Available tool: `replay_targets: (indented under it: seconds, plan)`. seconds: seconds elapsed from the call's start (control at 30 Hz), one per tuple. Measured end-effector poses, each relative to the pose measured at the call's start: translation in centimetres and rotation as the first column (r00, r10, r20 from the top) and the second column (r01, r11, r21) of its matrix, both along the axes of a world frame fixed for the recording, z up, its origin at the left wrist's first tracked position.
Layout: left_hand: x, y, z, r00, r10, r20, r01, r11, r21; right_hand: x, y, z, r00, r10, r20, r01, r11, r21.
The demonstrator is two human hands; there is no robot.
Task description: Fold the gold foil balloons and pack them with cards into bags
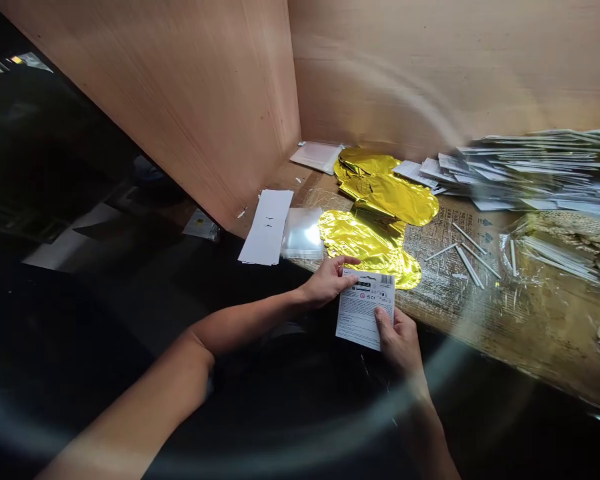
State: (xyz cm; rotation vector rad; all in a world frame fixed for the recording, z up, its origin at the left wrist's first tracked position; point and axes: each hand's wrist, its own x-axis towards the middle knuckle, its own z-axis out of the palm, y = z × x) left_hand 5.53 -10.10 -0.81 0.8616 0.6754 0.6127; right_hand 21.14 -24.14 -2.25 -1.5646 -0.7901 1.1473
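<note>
A white printed card (361, 319) with a hang hole and a barcode is held between my two hands, just in front of the table edge. My left hand (326, 281) pinches its upper left corner. At the lower right edge, my right hand (401, 339) grips the card with the thumb on the printed face. Flat gold foil balloons (365, 240), wrinkled and shiny, lie right behind the card. Left of them are clear plastic bags (303, 235) and a pile of white paper slips (266, 227).
Several white straws (473, 267) lie on the taped cardboard tabletop (440, 300). A spread stack of cards (535, 173) fills the back right, with a clear bag of white sticks (560, 257) before it. Wooden panels (430, 73) wall the back and left.
</note>
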Motion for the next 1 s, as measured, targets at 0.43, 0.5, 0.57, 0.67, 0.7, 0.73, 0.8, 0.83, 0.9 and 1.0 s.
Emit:
replay_targets:
  seconds: [0.43, 0.5, 0.57, 0.67, 0.7, 0.73, 0.8, 0.83, 0.9, 1.0]
  plan:
    - [3.1, 0.5, 0.2, 0.991, 0.073, 0.115, -0.046, 0.973, -0.225, -0.1, -1.6, -1.1, 0.969, -0.087, -0.232, 0.097, 0.995, 0.033]
    - [4.0, 0.0, -0.1, 0.984, 0.118, 0.135, -0.085, 0.97, -0.229, -0.9, -2.5, -2.4, 0.934, -0.182, -0.309, 0.185, 0.983, -0.019]
    - [4.6, -1.0, -0.6, 0.981, 0.128, 0.144, -0.093, 0.969, -0.229, -1.7, -3.2, -3.3, 0.885, -0.285, -0.369, 0.282, 0.957, -0.063]
    - [5.0, -3.2, -1.5, 0.98, 0.125, 0.152, -0.089, 0.971, -0.223, -2.4, -3.4, -3.8, 0.829, -0.366, -0.423, 0.361, 0.928, -0.095]
    - [5.0, -4.0, -1.9, 0.982, 0.117, 0.151, -0.083, 0.974, -0.212, -2.4, -3.3, -3.7, 0.819, -0.381, -0.43, 0.38, 0.92, -0.091]
    - [5.0, -4.9, -2.2, 0.985, 0.095, 0.143, -0.065, 0.978, -0.199, -2.3, -3.2, -3.6, 0.812, -0.393, -0.432, 0.4, 0.913, -0.079]
    - [4.7, -6.5, -3.0, 0.994, 0.013, 0.11, 0.006, 0.985, -0.17, -2.1, -2.9, -3.5, 0.807, -0.409, -0.426, 0.436, 0.899, -0.038]
    - [4.6, -7.2, -3.5, 0.995, -0.044, 0.092, 0.058, 0.986, -0.159, -2.1, -2.8, -3.5, 0.807, -0.414, -0.421, 0.45, 0.893, -0.014]
    - [4.2, -7.9, -4.3, 0.987, -0.146, 0.062, 0.153, 0.979, -0.131, -2.0, -2.8, -3.8, 0.81, -0.411, -0.418, 0.455, 0.891, 0.005]
    - [3.4, -7.1, -5.1, 0.972, -0.234, -0.035, 0.234, 0.972, 0.006, -1.9, -3.3, -4.5, 0.797, -0.405, -0.448, 0.436, 0.899, -0.037]
